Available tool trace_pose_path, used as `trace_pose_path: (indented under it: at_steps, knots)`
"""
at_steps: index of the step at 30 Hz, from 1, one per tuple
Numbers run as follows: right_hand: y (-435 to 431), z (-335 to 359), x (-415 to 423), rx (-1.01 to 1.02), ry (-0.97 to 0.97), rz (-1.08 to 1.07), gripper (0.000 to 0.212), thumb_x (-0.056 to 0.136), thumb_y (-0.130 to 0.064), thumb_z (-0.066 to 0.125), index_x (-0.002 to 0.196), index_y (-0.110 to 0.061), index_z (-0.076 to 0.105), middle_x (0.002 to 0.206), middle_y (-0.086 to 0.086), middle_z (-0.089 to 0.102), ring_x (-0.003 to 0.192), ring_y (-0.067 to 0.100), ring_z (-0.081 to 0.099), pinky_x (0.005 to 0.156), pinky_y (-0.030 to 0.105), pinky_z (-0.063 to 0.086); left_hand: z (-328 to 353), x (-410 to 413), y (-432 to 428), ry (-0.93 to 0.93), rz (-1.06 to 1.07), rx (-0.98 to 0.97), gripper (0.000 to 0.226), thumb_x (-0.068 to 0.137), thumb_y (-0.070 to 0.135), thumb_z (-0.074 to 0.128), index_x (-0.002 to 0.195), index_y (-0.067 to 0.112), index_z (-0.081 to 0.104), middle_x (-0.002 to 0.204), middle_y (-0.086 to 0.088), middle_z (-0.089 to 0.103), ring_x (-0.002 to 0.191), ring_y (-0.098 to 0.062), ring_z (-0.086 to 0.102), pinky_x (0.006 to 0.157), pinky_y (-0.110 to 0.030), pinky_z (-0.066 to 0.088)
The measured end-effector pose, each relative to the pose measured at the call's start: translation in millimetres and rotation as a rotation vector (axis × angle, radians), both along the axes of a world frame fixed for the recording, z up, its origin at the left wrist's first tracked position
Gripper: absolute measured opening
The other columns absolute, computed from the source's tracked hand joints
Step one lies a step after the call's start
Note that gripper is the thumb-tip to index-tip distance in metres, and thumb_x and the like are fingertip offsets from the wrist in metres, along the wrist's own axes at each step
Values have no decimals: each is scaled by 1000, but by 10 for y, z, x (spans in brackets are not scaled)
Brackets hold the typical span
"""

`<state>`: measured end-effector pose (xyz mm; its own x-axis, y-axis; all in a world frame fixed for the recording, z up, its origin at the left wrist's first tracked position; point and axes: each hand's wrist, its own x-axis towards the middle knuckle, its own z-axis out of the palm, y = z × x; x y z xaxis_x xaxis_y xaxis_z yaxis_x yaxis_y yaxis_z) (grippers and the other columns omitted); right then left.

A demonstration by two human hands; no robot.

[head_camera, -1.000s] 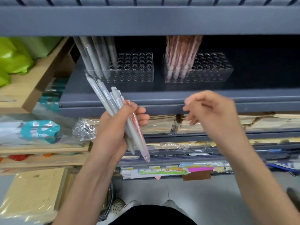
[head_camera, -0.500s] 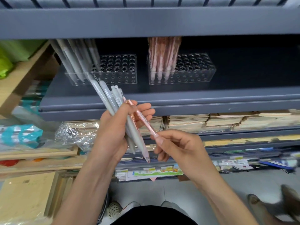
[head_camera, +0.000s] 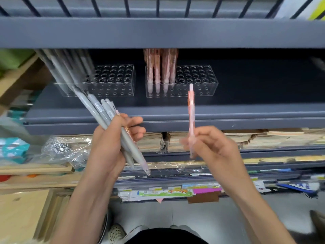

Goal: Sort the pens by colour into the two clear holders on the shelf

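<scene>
My left hand (head_camera: pixel 112 148) grips a bundle of grey pens (head_camera: pixel 103 111), with one pink pen partly hidden among them. My right hand (head_camera: pixel 212 147) pinches a single pink pen (head_camera: pixel 191 118) near its lower end and holds it upright in front of the shelf edge. On the dark shelf stand two clear holders with rows of holes. The left holder (head_camera: pixel 114 81) carries several grey pens (head_camera: pixel 70 71) at its left end. The right holder (head_camera: pixel 197 81) carries several pink pens (head_camera: pixel 160 67) at its left end.
The dark grey shelf (head_camera: pixel 175 117) has a deep lip below the holders and another shelf board (head_camera: pixel 158 32) close above them. Stacks of paper and card (head_camera: pixel 263 136) lie on lower shelves. Wooden boards (head_camera: pixel 21 208) and plastic-wrapped goods (head_camera: pixel 61 148) sit at the left.
My right hand has pulled one pink pen out of the bundle in my left hand and raised it upright to the right. The bundle stays in my left hand.
</scene>
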<state>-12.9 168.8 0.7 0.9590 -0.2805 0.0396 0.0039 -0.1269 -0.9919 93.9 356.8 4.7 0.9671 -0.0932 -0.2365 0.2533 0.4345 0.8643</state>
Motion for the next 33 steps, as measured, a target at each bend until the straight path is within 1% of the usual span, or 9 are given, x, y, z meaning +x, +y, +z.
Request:
trace_pose_path:
  at_steps: [4, 9, 14, 17, 20, 23, 26, 30, 33]
  knots:
    - [-157, 194, 270, -85, -120, -111, 3, 85, -18, 72, 87, -19, 71, 72, -2, 68, 63, 9, 61, 60, 19, 53, 12, -46, 18, -10, 18, -3, 21, 92, -2, 53, 78, 13, 54, 63, -2, 64, 49, -16, 56, 47, -23, 48]
    - [-233, 353, 670, -195, -217, -204, 18, 85, -12, 73, 96, -24, 64, 79, -5, 74, 76, 11, 71, 76, 31, 59, 12, -85, 80, -8, 17, 13, 23, 93, 0, 53, 75, 15, 55, 61, -1, 60, 47, -15, 53, 44, -25, 47]
    - [-236, 449, 994, -236, -343, -303, 17, 85, -14, 64, 83, -30, 64, 80, -13, 74, 79, 8, 71, 81, 42, 58, -23, -93, 194, -13, 10, 30, 31, 93, 0, 55, 68, 18, 60, 64, -2, 60, 49, -15, 53, 46, -25, 48]
    - [-195, 457, 1150, -320, -388, -341, 18, 87, -19, 64, 77, -34, 64, 76, -17, 72, 72, 4, 68, 78, 35, 56, -31, -86, 268, -25, -2, 32, 34, 92, 0, 56, 65, 19, 62, 65, -3, 60, 48, -16, 53, 47, -26, 48]
    - [-177, 450, 1261, -479, -322, -349, 9, 90, -23, 62, 83, -21, 66, 75, -14, 71, 70, 7, 66, 79, 34, 53, -34, -79, 344, -41, -18, 50, 35, 91, 2, 57, 63, 22, 64, 65, -3, 60, 49, -16, 53, 47, -26, 48]
    - [-185, 538, 1301, -684, -250, -354, 11, 90, -28, 58, 84, -22, 66, 73, -13, 68, 69, 9, 64, 73, 26, 49, -37, -71, 406, -50, -33, 62, 39, 92, 2, 56, 61, 24, 64, 64, -3, 59, 49, -16, 52, 46, -25, 47]
    - [-166, 630, 1326, -866, -137, -311, 18, 89, -29, 56, 88, -16, 68, 85, -1, 73, 83, 27, 68, 82, 35, 53, -35, -55, 452, -47, -42, 56, 39, 93, 2, 56, 61, 23, 64, 64, -3, 59, 48, -16, 52, 46, -25, 47]
    - [-110, 645, 1348, -954, 5, -284, 16, 90, -30, 59, 90, -17, 67, 91, 2, 73, 92, 29, 66, 83, 28, 48, -19, -30, 512, -43, -62, 47, 37, 94, 3, 57, 63, 22, 64, 64, -4, 59, 48, -16, 53, 45, -25, 47]
    - [-60, 647, 1348, -1000, 76, -261, 12, 90, -29, 59, 82, -23, 67, 90, 4, 74, 89, 29, 65, 81, 29, 50, -15, -6, 565, -38, -71, 51, 37, 93, 3, 57, 62, 22, 65, 64, -3, 60, 48, -15, 53, 45, -24, 48]
